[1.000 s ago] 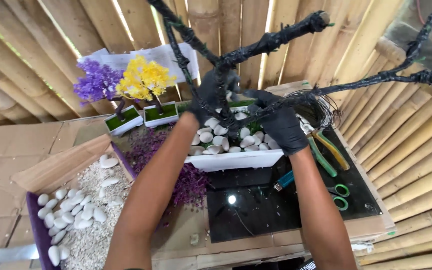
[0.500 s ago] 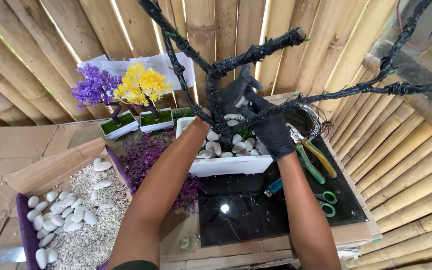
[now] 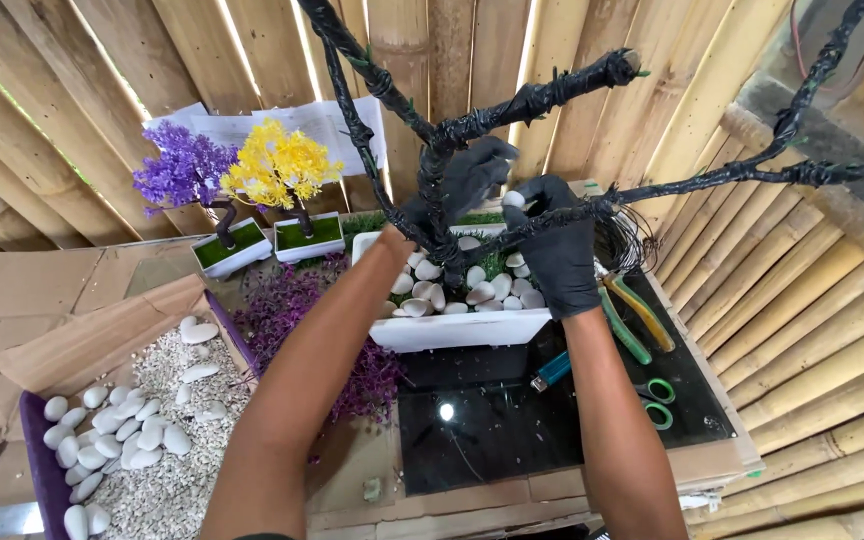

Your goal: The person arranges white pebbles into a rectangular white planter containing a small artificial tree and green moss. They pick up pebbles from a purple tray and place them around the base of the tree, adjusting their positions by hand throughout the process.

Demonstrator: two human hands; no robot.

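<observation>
A bare artificial tree (image 3: 432, 190) wrapped in black tape rises from a white rectangular pot (image 3: 457, 328) filled with white stones (image 3: 457, 288). My left hand (image 3: 467, 180), in a black glove, reaches around the trunk behind the branches. My right hand (image 3: 552, 245), also gloved, pinches one white stone (image 3: 515, 199) at its fingertips above the pot. The pot stands on a black glass plate (image 3: 512, 420).
Two small finished trees, purple (image 3: 184, 170) and yellow (image 3: 279, 165), stand in white pots at the back. Purple foliage (image 3: 297, 320) lies left of the pot. A cardboard box (image 3: 102, 330) holds gravel and white stones. Pliers (image 3: 642, 315), scissors (image 3: 657, 400) and a wire coil (image 3: 624, 240) lie right.
My head has moved nearer and lower over the pot. My right hand has lifted from the pot's stones and now holds one white stone up by the trunk.
</observation>
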